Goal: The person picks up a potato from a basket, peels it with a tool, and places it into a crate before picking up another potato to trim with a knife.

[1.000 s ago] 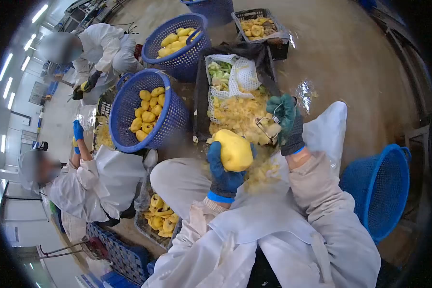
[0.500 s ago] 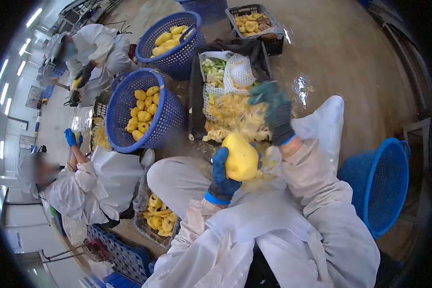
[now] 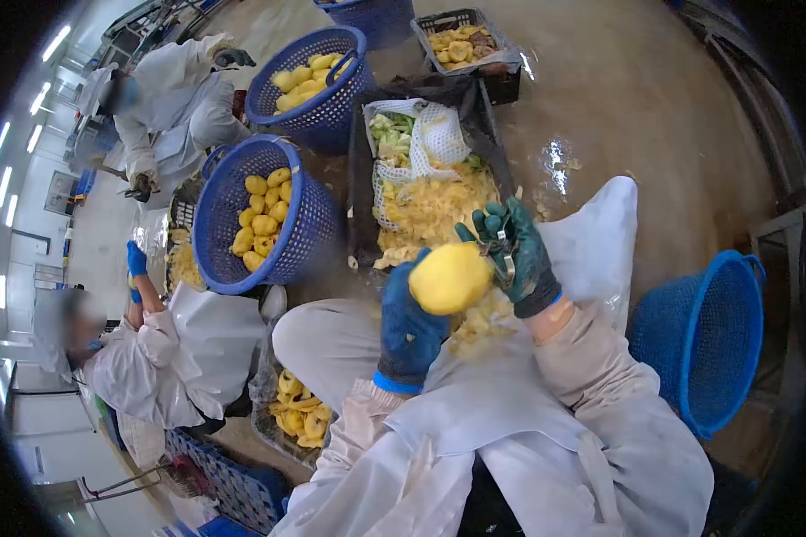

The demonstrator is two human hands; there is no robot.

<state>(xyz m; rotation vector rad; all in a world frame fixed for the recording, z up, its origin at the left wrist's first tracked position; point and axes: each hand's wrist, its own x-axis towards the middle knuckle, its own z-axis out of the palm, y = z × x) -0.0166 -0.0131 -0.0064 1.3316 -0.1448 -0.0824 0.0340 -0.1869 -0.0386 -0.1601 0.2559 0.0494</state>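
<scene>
My left hand (image 3: 409, 333), in a blue glove, is closed around a smooth, rounded yellow fruit (image 3: 452, 279), with its bare side turned up. Just right of the fruit, my right hand (image 3: 528, 261) in a dark green glove grips a metal peeler (image 3: 507, 254). Its blade end sits close beside the fruit. Yellow shavings (image 3: 479, 327) lie on my apron beneath both hands. Ahead of them stands a black crate (image 3: 361, 210) heaped with yellow peelings (image 3: 430, 210), with a white foam net (image 3: 441, 134) and green scraps at its far end.
Blue baskets of yellow fruit (image 3: 318, 219) (image 3: 331, 121) stand ahead to the left. A blue basket (image 3: 707, 358) is by my right knee. A crate of peelings (image 3: 300, 421) stands at my left. Two people in white (image 3: 175, 358) (image 3: 175, 98) sit further left. Another crate (image 3: 501, 76) stands ahead.
My right hand has come down and back from over the peelings to beside the fruit, and the peeler now shows clearly. My left hand has turned the fruit and raised it slightly.
</scene>
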